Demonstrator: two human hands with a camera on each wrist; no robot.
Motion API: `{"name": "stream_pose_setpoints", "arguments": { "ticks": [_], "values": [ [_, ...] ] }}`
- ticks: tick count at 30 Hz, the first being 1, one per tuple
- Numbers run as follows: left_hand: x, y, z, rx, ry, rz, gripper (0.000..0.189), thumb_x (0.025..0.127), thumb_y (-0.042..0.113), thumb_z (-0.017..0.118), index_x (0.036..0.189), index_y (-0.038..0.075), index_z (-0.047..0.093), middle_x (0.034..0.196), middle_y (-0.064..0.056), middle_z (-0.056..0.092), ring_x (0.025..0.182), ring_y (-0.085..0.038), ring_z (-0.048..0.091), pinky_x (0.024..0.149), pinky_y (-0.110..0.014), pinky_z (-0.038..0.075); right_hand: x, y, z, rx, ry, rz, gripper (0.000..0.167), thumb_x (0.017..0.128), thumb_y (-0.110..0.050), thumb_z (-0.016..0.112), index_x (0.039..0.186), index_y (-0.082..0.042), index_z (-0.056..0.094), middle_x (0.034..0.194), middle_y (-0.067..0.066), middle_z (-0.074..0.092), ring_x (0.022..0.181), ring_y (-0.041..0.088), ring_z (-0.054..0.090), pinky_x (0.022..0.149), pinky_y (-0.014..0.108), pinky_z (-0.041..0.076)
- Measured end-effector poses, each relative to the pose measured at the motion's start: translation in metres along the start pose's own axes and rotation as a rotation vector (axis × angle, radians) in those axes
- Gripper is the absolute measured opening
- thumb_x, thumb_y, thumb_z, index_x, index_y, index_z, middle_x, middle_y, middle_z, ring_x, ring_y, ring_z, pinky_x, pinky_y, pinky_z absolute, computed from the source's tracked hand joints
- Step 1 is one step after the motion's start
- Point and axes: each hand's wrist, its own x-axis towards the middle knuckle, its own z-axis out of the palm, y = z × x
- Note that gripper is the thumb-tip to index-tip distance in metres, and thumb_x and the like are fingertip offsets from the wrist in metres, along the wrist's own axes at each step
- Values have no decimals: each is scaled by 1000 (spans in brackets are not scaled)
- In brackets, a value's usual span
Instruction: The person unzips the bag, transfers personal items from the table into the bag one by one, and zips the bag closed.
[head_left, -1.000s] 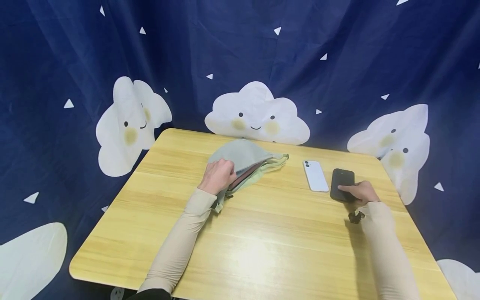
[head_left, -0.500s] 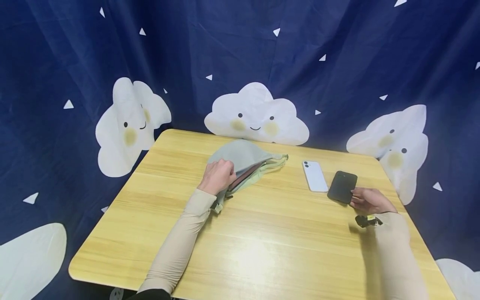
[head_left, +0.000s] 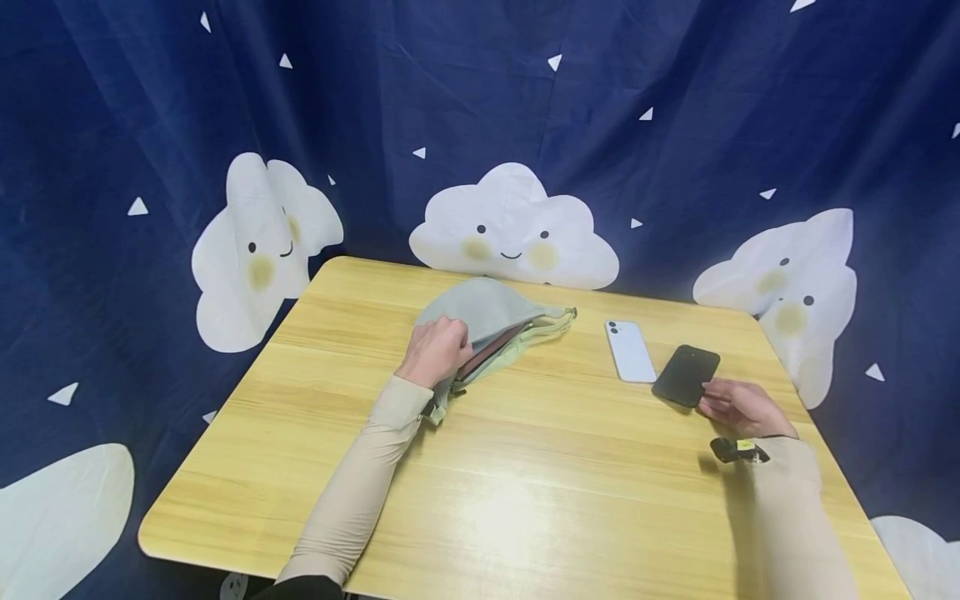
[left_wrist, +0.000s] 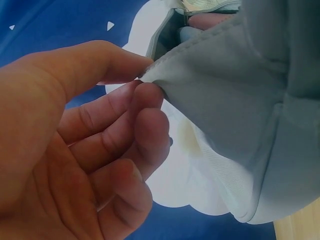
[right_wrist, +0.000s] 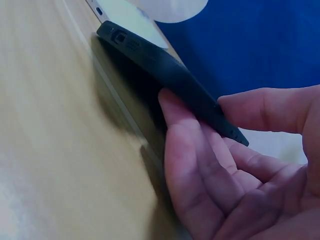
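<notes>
A grey-green waist bag (head_left: 483, 304) lies at the table's far middle, its zipped mouth gaping. My left hand (head_left: 435, 352) pinches the edge of that mouth between thumb and fingers, as the left wrist view shows with the bag's fabric (left_wrist: 225, 90). To the right, my right hand (head_left: 746, 407) grips a black phone (head_left: 686, 377) by its right edge. In the right wrist view the thumb lies on one face of the phone (right_wrist: 160, 67) and the fingers reach beneath it; the phone is tilted, its near side off the wood. A white phone (head_left: 631, 352) lies just left of it.
The light wooden table (head_left: 525, 483) has rounded corners. Behind it hangs a dark blue curtain (head_left: 360, 100) printed with white clouds and small triangles, close against the far edge.
My right hand has shifted from over the black phone to its right edge and now holds it. The phone has turned clockwise and tilted. The left hand and bag stay put.
</notes>
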Motion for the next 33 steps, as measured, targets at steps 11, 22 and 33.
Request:
{"name": "stream_pose_setpoints", "arguments": {
  "ticks": [11, 22, 33],
  "values": [
    [1, 2, 0, 1, -6, -2, 45, 81, 8, 64, 54, 21, 31, 52, 10, 23, 52, -12, 27, 47, -30, 27, -9, 3, 4, 16, 25, -48, 34, 104, -2, 52, 85, -14, 78, 85, -3, 71, 76, 10, 72, 80, 24, 61],
    [1, 2, 1, -1, -4, 3, 46, 81, 7, 64, 54, 21, 30, 52, 10, 20, 52, -12, 24, 47, -29, 26, -17, 4, 19, 107, -36, -88, 30, 104, -1, 52, 90, -9, 77, 91, 0, 68, 83, 13, 71, 84, 27, 61],
    [0, 0, 0, -4, -13, -5, 46, 82, 6, 64, 53, 21, 31, 51, 9, 21, 51, -12, 26, 47, -29, 27, -20, -1, 57, 176, -100, -139, 24, 105, -4, 52, 96, -9, 73, 100, 0, 61, 88, 14, 67, 84, 27, 59]
  ]
}}
